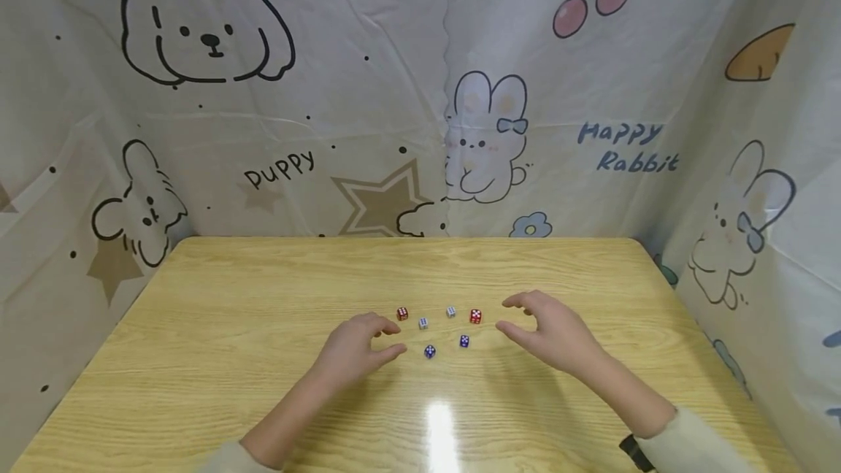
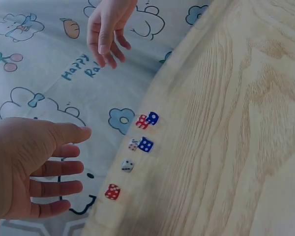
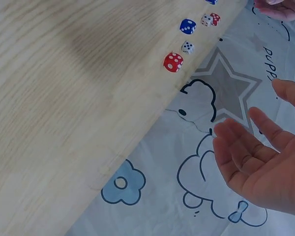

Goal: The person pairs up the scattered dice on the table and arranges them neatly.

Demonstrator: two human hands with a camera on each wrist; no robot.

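Observation:
Several small dice lie loosely grouped on the wooden table between the two hands. In the head view a red die point(image 1: 402, 313) and a white die point(image 1: 423, 323) are on the left, with a blue die point(image 1: 430, 351) nearer the front. Farther right are a second white die point(image 1: 450, 311), a second red die point(image 1: 476, 316) and a second blue die point(image 1: 464, 341). My left hand point(image 1: 358, 349), fingers relaxed and holding nothing, is beside the left red die. On the other side my right hand point(image 1: 552, 331) holds nothing, thumb and fingers apart, right of the other red die.
The wooden table point(image 1: 263, 283) has its far edge against a white printed curtain point(image 1: 388, 93), which also hangs along both sides. A dark band point(image 1: 636, 452) shows at the right sleeve. Light glares off the table's front middle.

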